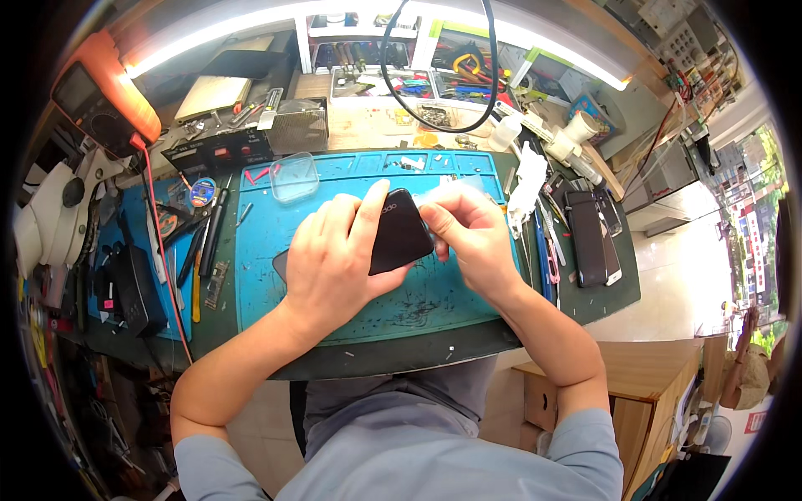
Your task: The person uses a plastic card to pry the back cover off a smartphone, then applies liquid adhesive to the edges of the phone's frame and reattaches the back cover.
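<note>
A black smartphone [399, 242] lies tilted in my left hand [327, 263], its dark back facing up. The thumb runs along the near edge and the fingers lie across the far left part. At the phone's right edge, my right hand [474, 242] is closed in a pinch, thumb against index finger. What sits between those fingertips is too small to make out. Both hands are above a blue silicone work mat [266, 221]. Beyond the left hand a clear plastic box [294, 179] rests on the mat.
An orange multimeter [109, 98] with a red lead stands at the far left. Pens and tools lie left of the mat. Several phones [587, 238] and a crumpled white tissue [528, 185] are on the right. A black cable loop [383, 58] hangs over the back.
</note>
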The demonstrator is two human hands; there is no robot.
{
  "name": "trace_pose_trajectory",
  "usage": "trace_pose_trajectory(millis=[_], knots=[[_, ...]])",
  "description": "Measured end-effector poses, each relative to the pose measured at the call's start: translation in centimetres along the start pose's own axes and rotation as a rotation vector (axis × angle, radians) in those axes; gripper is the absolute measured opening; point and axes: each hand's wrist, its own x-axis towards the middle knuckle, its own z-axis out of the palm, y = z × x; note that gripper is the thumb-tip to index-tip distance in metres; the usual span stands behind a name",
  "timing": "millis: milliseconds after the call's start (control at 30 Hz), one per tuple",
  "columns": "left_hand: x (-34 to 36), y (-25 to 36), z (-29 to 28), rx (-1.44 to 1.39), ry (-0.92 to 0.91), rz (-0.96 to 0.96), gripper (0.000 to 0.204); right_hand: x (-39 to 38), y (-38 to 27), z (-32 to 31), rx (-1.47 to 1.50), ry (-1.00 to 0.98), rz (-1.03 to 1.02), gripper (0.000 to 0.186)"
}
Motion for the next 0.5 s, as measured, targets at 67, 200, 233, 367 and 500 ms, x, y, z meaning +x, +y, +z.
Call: trace_pose_trajectory(millis=[67, 200, 233, 367, 500], knots=[[0.0, 0.1, -0.1, -0.002, -0.001, 0.009, 0.091, -0.3, 0.1, 0.1, 0.025, 0.018, 0.008, 0.015], [-0.1, 0.1, -0.1, 0.008, -0.028, 0.011, 0.090, -0.5, 0.7, -0.1, 0.073, 0.026, 0.032, 0.018], [-0.1, 0.0, -0.1, 0.009, -0.026, 0.020, 0.090, -0.4, 0.6, 0.0, 0.059, 0.015, 0.023, 0.018], [-0.1, 0.1, -0.2, 0.015, -0.034, 0.058, 0.088, -0.6, -0.3, -0.1, -0.015, 0.006, 0.029, 0.013], [-0.3, 0.3, -0.2, 0.046, -0.054, 0.080, 0.087, -0.7, -0.4, -0.4, -0.058, -0.006, 0.035, 0.012]])
